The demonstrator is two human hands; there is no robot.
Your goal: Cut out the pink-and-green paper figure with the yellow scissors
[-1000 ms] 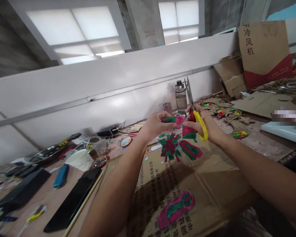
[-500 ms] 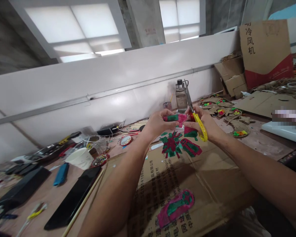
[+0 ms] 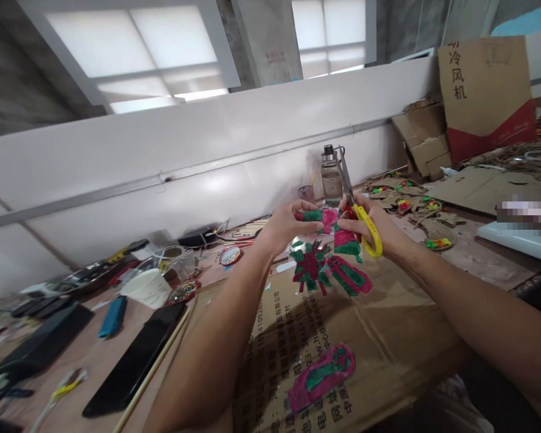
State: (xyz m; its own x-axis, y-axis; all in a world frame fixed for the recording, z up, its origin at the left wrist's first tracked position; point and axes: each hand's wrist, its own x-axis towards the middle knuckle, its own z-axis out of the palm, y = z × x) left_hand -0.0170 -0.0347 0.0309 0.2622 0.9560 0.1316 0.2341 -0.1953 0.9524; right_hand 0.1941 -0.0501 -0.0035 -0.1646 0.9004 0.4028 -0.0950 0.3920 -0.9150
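**Scissors and a painted scrap held up over a crowded workbench**

Both hands are raised above the bench, close together. The left hand (image 3: 285,224) pinches a small red-and-green painted piece (image 3: 323,218) between thumb and fingers. The right hand (image 3: 373,228) is closed around the yellow-handled scissors (image 3: 359,211), blades pointing up and away, and its fingertips also touch the painted piece, so the scrap hangs between the two hands, clear of the table.

Directly below lies a flattened cardboard sheet (image 3: 388,325) printed with dark lettering. On it sit more painted cut-outs (image 3: 329,270) just under the hands, and a pink-and-green shape (image 3: 321,379) nearer the front edge.

Behind the scissor blades stands a clear water bottle (image 3: 330,177), partly crossed by them, with a small cup (image 3: 305,193) beside it. To the left are a white paper cup (image 3: 146,288), a blue tool (image 3: 112,317), a long black case (image 3: 133,361) and a thin wooden stick (image 3: 155,367) running alongside it. On the right, woven baskets with bright beads (image 3: 410,207) crowd the bench, and cardboard boxes (image 3: 482,90) lean against the wall.
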